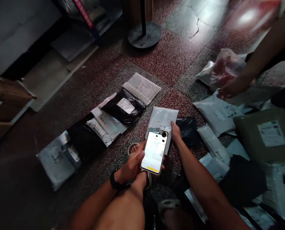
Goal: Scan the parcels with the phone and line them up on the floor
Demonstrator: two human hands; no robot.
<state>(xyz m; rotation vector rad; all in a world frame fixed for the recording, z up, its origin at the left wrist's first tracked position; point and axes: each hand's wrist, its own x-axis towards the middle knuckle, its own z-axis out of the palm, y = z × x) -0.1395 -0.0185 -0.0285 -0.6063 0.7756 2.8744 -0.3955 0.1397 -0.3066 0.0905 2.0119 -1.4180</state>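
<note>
Left hand (133, 166) wrapped around lit phone (155, 152), held over the knee. Right hand (175, 131) pinching silver parcel (163, 118) by its near edge, tilted off the floor (171, 60). Thin pinch — could slip. Phone, one-handed — could drop. Co-worker's hand (231, 88) well apart.

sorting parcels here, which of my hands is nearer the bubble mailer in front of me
Right. The right hand grips the bubble mailer at its edge; the left hand holds the phone just below it.
</note>
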